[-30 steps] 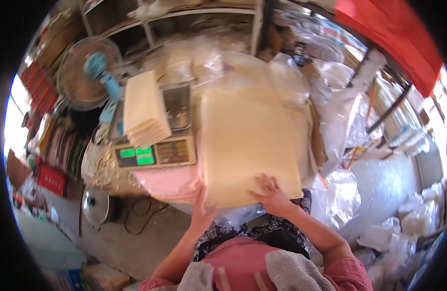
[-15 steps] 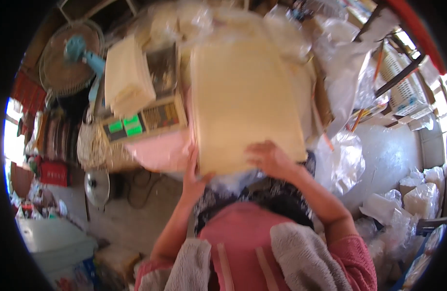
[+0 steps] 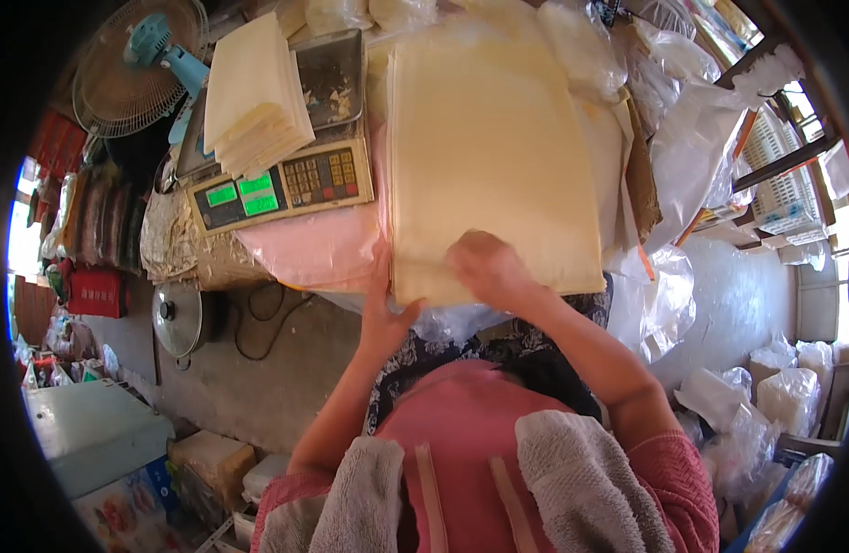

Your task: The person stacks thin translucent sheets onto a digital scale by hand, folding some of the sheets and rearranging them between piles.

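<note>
A large stack of thin, pale yellow sheets [image 3: 498, 147] lies in front of me, its near edge close to my lap. My left hand [image 3: 386, 300] rests at the stack's near left corner. Its fingers stretch along the left side, with the thumb apart at the front edge. Over the near part of the top sheet is my right hand [image 3: 487, 265], curled and blurred by motion. Its fingertips are hidden, so whether it pinches a sheet does not show. Pink sheeting [image 3: 314, 249] spreads beside the stack on the left.
Left of the stack stands a weighing scale [image 3: 327, 175] with lit green displays. A smaller folded pile of pale sheets [image 3: 256, 97] sits on it. Beyond is a fan [image 3: 139, 64]. Clear plastic bags [image 3: 668, 304] hang at the right. A lidded pot [image 3: 180, 318] is below left.
My right hand has gone from spread fingers to a curled shape over the near part of the stack. The left hand stays at the corner. The whole view has shifted slightly.
</note>
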A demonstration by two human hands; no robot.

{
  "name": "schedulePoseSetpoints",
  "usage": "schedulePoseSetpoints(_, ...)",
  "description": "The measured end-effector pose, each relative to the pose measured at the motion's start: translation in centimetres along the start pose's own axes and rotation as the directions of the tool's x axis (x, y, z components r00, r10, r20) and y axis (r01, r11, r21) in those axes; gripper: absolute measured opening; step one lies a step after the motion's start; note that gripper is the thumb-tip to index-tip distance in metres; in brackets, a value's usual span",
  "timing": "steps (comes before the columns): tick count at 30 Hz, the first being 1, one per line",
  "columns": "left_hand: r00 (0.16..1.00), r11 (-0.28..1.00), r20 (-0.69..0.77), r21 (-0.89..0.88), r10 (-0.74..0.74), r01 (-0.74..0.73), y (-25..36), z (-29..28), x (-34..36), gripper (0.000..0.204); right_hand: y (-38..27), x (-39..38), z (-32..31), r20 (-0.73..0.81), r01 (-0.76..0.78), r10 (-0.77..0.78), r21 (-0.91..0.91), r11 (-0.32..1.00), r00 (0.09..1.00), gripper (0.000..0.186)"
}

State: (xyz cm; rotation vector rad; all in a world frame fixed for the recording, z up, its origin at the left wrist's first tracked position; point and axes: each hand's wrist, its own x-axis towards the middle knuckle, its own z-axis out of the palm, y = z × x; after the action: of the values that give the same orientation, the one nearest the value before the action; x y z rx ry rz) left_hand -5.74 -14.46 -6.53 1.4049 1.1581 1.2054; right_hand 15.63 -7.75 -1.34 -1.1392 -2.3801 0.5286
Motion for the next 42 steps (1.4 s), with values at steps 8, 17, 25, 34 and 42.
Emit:
schedulePoseSetpoints(8,0.907,0.773,0.422,0.574,0.002,-0.269,3.9,2.0,3.5,0.045,0.6,-2.3,-3.0,0.057,-0.101,0.098,0.06,0.993,0.994,0.052)
schedulePoseSetpoints(17,0.857,0.494,0.503,0.777,-0.115,-0.39,5.3,4.0,7.6,0.04,4.8,2.7,-12.5,-0.322,-0.461,0.537,0.285,0.84,0.78,0.024)
schedulePoseSetpoints(25,0.973,0.406,0.219,0.897,-0.067,-0.174,3.9,7.8,17.3,0.074,5.5,3.8,-13.6,-0.326,-0.176,0.171,0.013,0.984,0.93,0.027)
schedulePoseSetpoints(34,0.938,0.416,0.237,0.902,-0.252,-0.116,4.0,8.0,18.7,0.094,-0.8,9.4,-33.1,-0.674,-0.311,0.171,-0.093,0.946,0.719,0.024)
schedulePoseSetpoints(42,0.947,0.456,0.272,0.874,-0.171,-0.169,3.0,7.1,18.0,0.088,-1.6,5.0,-28.7,-0.569,-0.033,-0.278,-0.475,0.879,0.774,0.021)
